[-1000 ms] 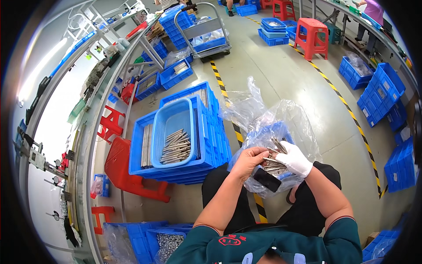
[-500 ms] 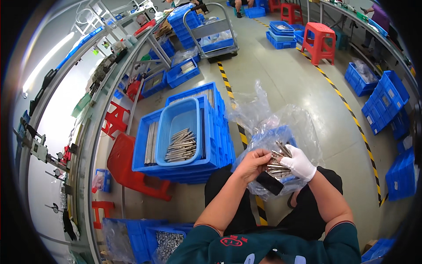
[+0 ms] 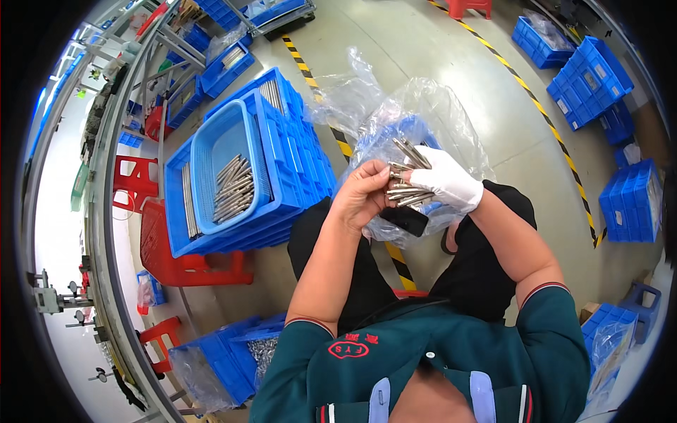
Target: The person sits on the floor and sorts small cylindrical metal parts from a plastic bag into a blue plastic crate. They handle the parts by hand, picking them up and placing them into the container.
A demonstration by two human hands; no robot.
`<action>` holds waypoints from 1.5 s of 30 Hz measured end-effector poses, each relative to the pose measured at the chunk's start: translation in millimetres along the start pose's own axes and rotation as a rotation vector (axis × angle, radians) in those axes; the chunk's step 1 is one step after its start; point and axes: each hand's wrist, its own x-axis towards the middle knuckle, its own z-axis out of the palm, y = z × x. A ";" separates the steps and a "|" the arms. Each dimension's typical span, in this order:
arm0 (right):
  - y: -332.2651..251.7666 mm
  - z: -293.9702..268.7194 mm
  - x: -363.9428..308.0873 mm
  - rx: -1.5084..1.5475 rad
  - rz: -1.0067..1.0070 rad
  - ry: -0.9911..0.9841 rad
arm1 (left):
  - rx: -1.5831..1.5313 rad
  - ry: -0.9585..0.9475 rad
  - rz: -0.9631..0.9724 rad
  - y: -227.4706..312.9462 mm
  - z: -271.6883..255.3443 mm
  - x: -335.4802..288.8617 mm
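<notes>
My right hand (image 3: 448,180), in a white glove, is closed around a bunch of slim metal rods (image 3: 409,192) that fan out from it. My bare left hand (image 3: 363,190) meets the bunch from the left, thumb and fingers pinched at the rods' ends. Under both hands is a blue bin (image 3: 402,130) lined with a clear plastic bag (image 3: 441,106); its contents are mostly hidden. A black flat rectangular object (image 3: 407,221) lies just below the rods. To the left, a light blue basket (image 3: 226,116) holds more such rods (image 3: 235,189), lying loose.
The basket rests on stacked blue crates (image 3: 296,151) with long rods in them. A red stool (image 3: 159,243) stands left of the stack. At bottom left a crate holds small metal parts (image 3: 262,356). More blue crates (image 3: 589,81) line the right, beyond yellow-black floor tape (image 3: 536,116).
My view has tilted down and shifted right, so the scene sits higher and more to the left. Both hands stay at the bunch of rods over the bin.
</notes>
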 end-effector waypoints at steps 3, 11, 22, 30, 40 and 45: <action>-4.9 -0.8 -0.9 -0.082 0.027 0.023 | 0.035 0.063 -0.005 1.6 5.5 -0.1; 6.4 -3.5 4.0 -0.178 -0.008 0.067 | 0.294 0.146 0.139 0.4 12.9 -2.1; 17.7 -3.5 11.4 -0.073 -0.041 0.025 | 0.657 0.150 0.208 12.5 11.2 -4.8; 18.7 -4.0 10.5 -0.121 -0.022 0.035 | 0.651 0.160 0.217 10.0 6.7 -6.5; 12.6 -3.0 5.9 -0.297 -0.051 0.006 | 0.563 0.213 0.270 13.1 5.7 -7.5; 15.3 -1.0 6.3 -0.283 -0.033 -0.048 | 0.560 0.180 0.228 16.7 6.2 -6.8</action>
